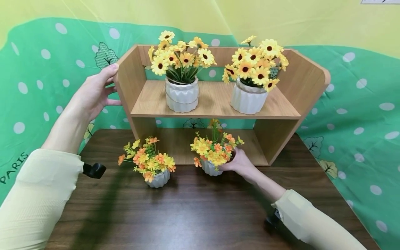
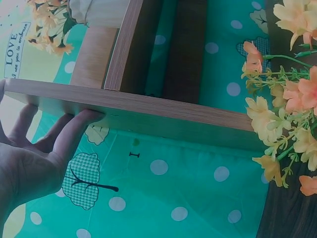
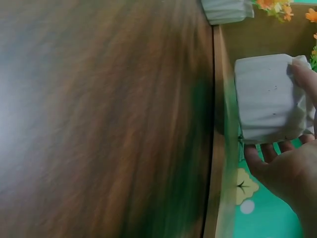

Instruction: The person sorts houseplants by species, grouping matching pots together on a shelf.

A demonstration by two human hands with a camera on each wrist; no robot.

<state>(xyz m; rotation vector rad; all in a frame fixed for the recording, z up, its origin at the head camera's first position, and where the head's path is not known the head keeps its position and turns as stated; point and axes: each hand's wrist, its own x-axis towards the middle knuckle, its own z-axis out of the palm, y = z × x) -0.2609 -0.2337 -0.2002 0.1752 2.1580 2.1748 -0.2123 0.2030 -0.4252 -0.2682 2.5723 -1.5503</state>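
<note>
Held pot (image 1: 210, 169): at the lower front edge of the shelf (image 1: 215, 104).
Right hand (image 1: 240, 161): fingers curled round the pot's side, probably to spare its blooms (image 1: 203, 147).
Left hand (image 1: 98, 90): fingers spread against the shelf's left side, likely steadying it.
In the way: upper level, perhaps, for the tall sprig (image 1: 215, 130).
Loose pot (image 1: 158, 178): left, on the table (image 1: 193, 215).
Above: left yellow pot (image 1: 182, 95), right yellow pot (image 1: 249, 99).
</note>
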